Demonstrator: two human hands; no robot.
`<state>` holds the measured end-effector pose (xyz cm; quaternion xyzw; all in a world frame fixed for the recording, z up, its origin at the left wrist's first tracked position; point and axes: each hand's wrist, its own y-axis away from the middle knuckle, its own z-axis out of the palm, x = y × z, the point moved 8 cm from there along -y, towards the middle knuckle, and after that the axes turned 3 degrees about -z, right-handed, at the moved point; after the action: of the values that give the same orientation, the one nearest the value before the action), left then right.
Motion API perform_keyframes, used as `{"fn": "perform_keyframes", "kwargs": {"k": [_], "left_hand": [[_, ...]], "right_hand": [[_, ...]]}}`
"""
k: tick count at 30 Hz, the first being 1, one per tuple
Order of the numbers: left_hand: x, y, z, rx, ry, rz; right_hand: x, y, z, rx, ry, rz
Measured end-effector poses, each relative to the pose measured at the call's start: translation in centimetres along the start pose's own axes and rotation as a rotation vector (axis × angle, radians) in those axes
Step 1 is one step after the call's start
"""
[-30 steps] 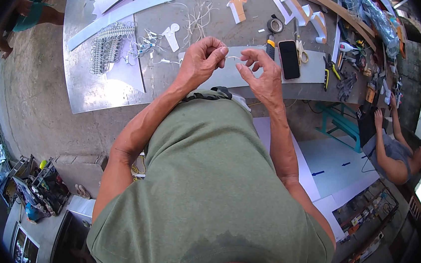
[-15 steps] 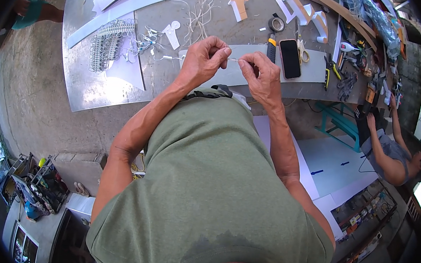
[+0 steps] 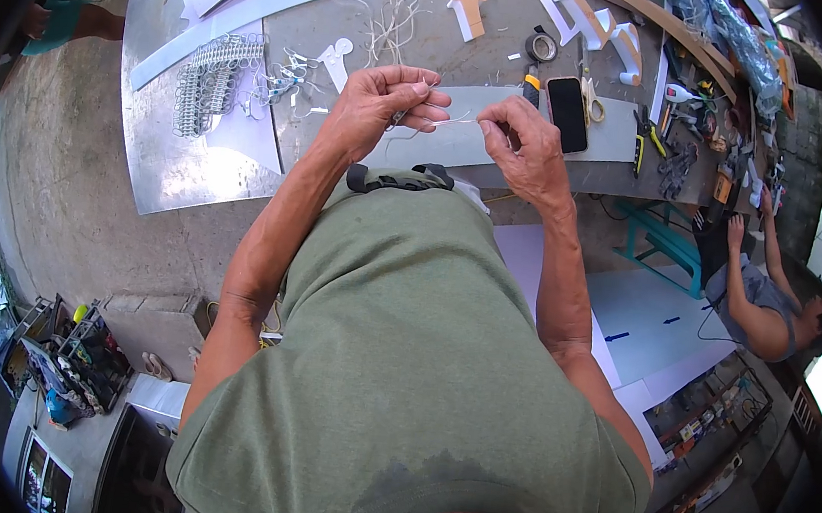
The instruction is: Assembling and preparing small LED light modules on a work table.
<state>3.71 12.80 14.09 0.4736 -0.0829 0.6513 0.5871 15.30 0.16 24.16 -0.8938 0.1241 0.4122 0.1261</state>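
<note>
"Above the near side of the table (image 3: 160, 161), what's changed?"

"Left hand (image 3: 363, 111) has loosened, fingers half spread; I can't tell whether it grips. Right hand (image 3: 530, 152) has shifted right, pinching the thin white wire (image 3: 457, 122) between them."

"Room?"

"Phone (image 3: 567, 114) just right; bare metal left, concrete floor (image 3: 76, 169) beyond."

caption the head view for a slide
Right hand pinching a thin pale wire beside the left hand, above a cluttered grey table.
</note>
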Motion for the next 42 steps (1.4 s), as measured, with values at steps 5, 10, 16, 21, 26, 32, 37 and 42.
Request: {"fn": "perform_keyframes", "kwargs": {"k": [5,10,16,21,26,32,37,42], "left_hand": [[1.1,0.3,0.2,-0.048,0.025,0.098],[1.5,0.4,0.0,-0.105,0.065,0.115],[1.1,0.4,-0.3,-0.132,0.088,0.112],[1.0,0.4,0.1,-0.093,0.05,0.075],[1.3,0.2,0.1,0.037,-0.029,0.102],[1.2,-1.0,0.7,-0.026,-0.079,0.142],[0.7,-0.9,1.7,-0.035,-0.136,0.128],[0.0,-0.9,3.1,-0.098,-0.139,0.042]], "right_hand": [[-0.7,-0.3,-0.5,-0.014,0.051,-0.054],[-0.8,-0.5,-1.3,0.002,0.041,-0.039],[-0.7,-0.8,-1.8,0.018,0.078,-0.023],[0.2,-0.7,-1.4,-0.006,0.011,0.018],[0.6,-0.7,-1.0,-0.047,-0.001,0.046],[-1.5,-1.0,-0.6,-0.056,0.051,-0.128],[-4.0,-1.0,0.1,-0.16,0.155,-0.303],[-4.3,-1.0,-0.1,-0.079,0.262,-0.398]]}}
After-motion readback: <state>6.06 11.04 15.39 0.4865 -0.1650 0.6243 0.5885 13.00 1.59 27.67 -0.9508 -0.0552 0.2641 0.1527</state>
